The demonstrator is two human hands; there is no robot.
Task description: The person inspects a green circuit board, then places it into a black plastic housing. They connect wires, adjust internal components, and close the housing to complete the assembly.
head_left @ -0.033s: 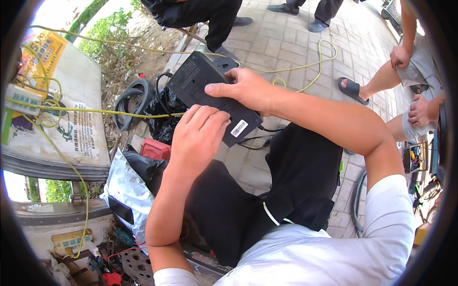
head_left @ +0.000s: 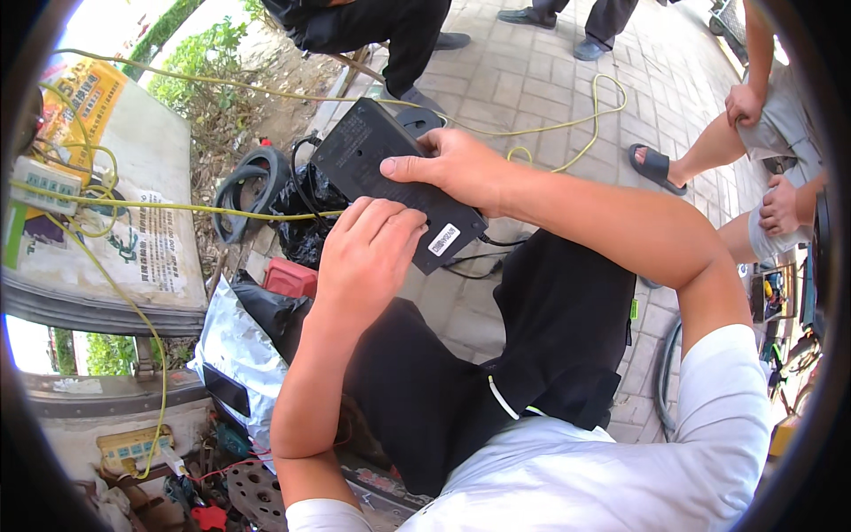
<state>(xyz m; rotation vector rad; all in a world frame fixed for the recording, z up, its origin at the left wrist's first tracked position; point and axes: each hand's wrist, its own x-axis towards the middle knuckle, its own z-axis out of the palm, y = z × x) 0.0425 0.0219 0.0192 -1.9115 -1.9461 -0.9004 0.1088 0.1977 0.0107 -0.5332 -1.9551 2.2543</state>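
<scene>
A black power-adapter-like charger is held tilted above my knees, with a white label near its lower end and black cables at both ends. My right hand grips it from the right side, thumb flat across its face. Against the lower left edge rests my left hand, its fingers curled together with the tips on the charger's face. Whatever lies under those fingertips is hidden. A taut yellow cord runs from the left up to my left hand, where its course is lost from sight.
At left, a white power strip sits by a worn panel. Black tires, a red box and a silver bag with a phone lie near my left leg. Other people sit or stand ahead and right.
</scene>
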